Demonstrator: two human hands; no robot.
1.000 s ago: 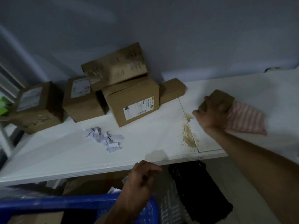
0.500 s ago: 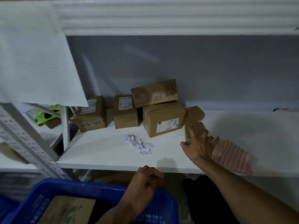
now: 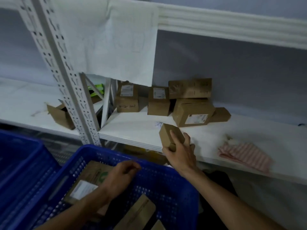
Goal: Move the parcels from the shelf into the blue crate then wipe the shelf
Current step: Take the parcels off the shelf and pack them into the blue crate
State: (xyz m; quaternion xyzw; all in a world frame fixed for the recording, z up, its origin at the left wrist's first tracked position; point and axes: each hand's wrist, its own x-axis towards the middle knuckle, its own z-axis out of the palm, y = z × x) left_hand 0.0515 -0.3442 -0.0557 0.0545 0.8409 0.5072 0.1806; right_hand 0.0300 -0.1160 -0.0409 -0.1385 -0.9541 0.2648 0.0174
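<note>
My right hand [image 3: 181, 153] grips a small brown parcel [image 3: 171, 136] just off the front edge of the white shelf [image 3: 132, 128], above the far rim of the blue crate [image 3: 174, 185]. My left hand [image 3: 121, 175] hovers over the crate with its fingers curled and nothing in them. Several cardboard parcels lie in the crate [image 3: 86, 183]. More parcels stand at the back of the shelf: a labelled box [image 3: 192, 115], a box stacked on it [image 3: 190, 87], and two further left [image 3: 158, 101] [image 3: 127, 98].
A pink striped cloth [image 3: 244, 156] lies on the shelf at the right. A perforated white upright [image 3: 66, 77] stands left of the crate, with a white sheet [image 3: 116, 40] hanging from the shelf above. A second blue crate [image 3: 20, 155] sits at far left. An open box [image 3: 60, 113] rests on the neighbouring shelf.
My right hand has lifted the small parcel off the shelf beside the cloth and carried it left toward the crate. My view has pulled back and swung left. The left hand stays over the crate.
</note>
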